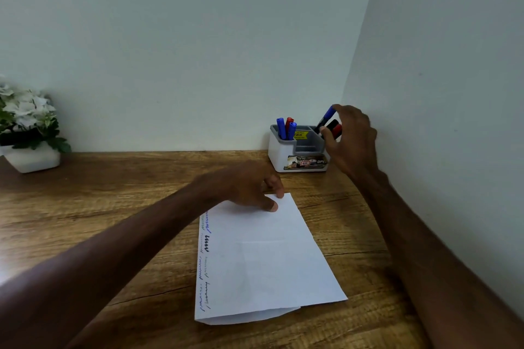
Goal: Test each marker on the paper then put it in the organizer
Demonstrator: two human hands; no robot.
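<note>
The left hand (252, 187) is laid on the far edge of the paper (269, 258), fingertips pressed down. Further right, over the right compartment of the organizer (279, 156), a blue-capped marker (326, 117) is pinched by the right hand (351, 136), its long axis tilted cap-up, apparently ready for lowering.

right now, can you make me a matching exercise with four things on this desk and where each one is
Things:
1. white folded paper sheet
2. white and grey plastic organizer
3. white potted flowers
4. blue-capped marker

Places:
A. far left of the wooden desk
B. pinched in the right hand
C. back of the desk, near the wall corner
D. pressed under fingers of the left hand

Pairs: 1-D, 2-C, 3-A, 4-B
</note>
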